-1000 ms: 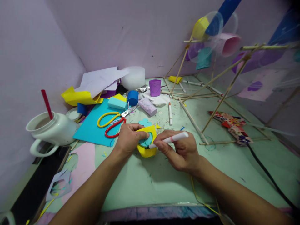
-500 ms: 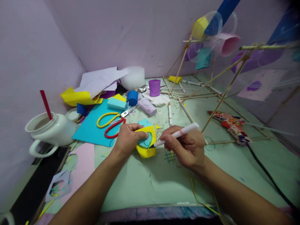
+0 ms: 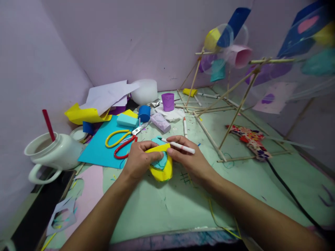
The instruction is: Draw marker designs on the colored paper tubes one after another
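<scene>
My left hand (image 3: 142,158) is closed on a yellow paper piece (image 3: 162,173), its thumb pressing a light-blue paper cutout (image 3: 160,161) against it. A dark outline runs around the cutout on the yellow. My right hand (image 3: 192,157) holds a white marker (image 3: 180,146) between its fingers, the green tip pointing left, while its thumb and finger touch the right edge of the yellow piece. Just beyond my left hand lie scissors (image 3: 125,142) with one yellow and one red handle, partly on a blue sheet (image 3: 99,146).
A white pot (image 3: 56,150) with a red stick stands at left. Paper rolls, including a purple one (image 3: 168,101), sit at the back. A stick frame (image 3: 238,116) with hanging paper shapes fills the right. A floral-covered object (image 3: 248,139) trails a black cord. Yellow string (image 3: 216,218) lies in front.
My right hand has moved left to grip the yellow piece's edge. The marker has swung so its tip points away from the paper. The whole view has shifted slightly.
</scene>
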The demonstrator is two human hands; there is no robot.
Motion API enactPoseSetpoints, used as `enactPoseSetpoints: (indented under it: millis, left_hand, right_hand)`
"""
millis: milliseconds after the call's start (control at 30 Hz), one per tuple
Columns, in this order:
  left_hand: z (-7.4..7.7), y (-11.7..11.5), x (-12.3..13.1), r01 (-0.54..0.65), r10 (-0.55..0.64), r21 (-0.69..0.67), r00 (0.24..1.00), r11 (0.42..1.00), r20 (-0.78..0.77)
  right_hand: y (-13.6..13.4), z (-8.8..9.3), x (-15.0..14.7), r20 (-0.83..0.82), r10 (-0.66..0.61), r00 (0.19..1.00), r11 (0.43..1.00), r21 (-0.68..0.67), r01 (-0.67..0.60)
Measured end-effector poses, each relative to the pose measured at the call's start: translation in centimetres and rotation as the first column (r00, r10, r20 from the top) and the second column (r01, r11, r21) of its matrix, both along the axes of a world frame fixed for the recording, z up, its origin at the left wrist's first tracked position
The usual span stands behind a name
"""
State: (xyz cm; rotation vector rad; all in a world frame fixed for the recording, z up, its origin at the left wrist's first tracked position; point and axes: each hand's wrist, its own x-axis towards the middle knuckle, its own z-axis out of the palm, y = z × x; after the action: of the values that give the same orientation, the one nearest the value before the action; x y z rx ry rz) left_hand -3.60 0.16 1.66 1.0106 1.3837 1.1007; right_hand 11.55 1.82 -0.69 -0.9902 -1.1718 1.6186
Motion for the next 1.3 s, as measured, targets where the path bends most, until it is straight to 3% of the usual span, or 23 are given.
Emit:
enactPoseSetpoints:
  millis: [167, 267, 367, 467, 600, 733, 800, 900, 967, 1167, 1300]
  left_hand:
    - [-0.3, 0.3, -0.1, -0.119, 0.103, 0.081, 0.979, 0.990, 0.177]
    - [-0.8, 0.5, -0.2, -0.022, 0.003, 0.096, 0.982, 0.995, 0.191]
    - [-1.2, 0.4, 0.1, 0.184, -0.197, 0.091, 0.964, 0.979, 0.176]
    - [-1.4, 0.2, 0.6, 0.272, -0.278, 0.062, 0.918, 0.960, 0.282]
    - [-1.7, 0.0, 1.4, 0.266, -0.246, 0.037, 0.818, 0.963, 0.520]
    - [-1.6, -0.1, 1.8, 0.181, -0.152, 0.008, 0.799, 0.983, 0.582]
    - [-1.4, -0.1, 1.9, 0.140, -0.117, 0.004, 0.808, 0.990, 0.578]
    - [-1.2, -0.1, 1.9, 0.089, -0.072, -0.004, 0.825, 0.996, 0.560]
    - [-1.2, -0.2, 1.9, 0.073, -0.060, 0.000, 0.829, 0.997, 0.555]
    - [-1.9, -0.2, 1.9, 0.057, -0.070, 0.040, 0.830, 0.998, 0.554]
    - [-1.8, -0.2, 2.0, 0.050, -0.064, 0.040, 0.830, 0.998, 0.554]
  right_hand:
    - [0.8, 0.0, 0.4, -0.096, -0.238, 0.967, 0.971, -0.001, 0.239]
    - [1.6, 0.2, 0.8, -0.241, -0.340, 0.909, 0.934, 0.027, 0.357]
    - [1.8, 0.5, 0.8, -0.351, -0.344, 0.871, 0.927, 0.019, 0.374]
    - [1.7, 0.7, 0.5, -0.389, -0.348, 0.853, 0.928, -0.016, 0.372]
    - [1.7, 0.6, 0.4, -0.395, -0.364, 0.844, 0.925, -0.048, 0.377]
    - [1.9, 0.9, 0.9, -0.324, -0.335, 0.885, 0.926, 0.058, 0.372]
    - [1.8, 1.5, 1.4, -0.292, -0.384, 0.876, 0.881, 0.166, 0.442]
    - [1.6, 2.5, 2.4, -0.318, -0.477, 0.820, 0.763, 0.314, 0.565]
    - [1.3, 2.8, 2.9, -0.343, -0.479, 0.808, 0.706, 0.398, 0.587]
    - [0.5, 2.1, 3.1, -0.210, -0.400, 0.892, 0.656, 0.614, 0.439]
    - [0.3, 1.6, 2.9, -0.080, -0.408, 0.910, 0.555, 0.769, 0.316]
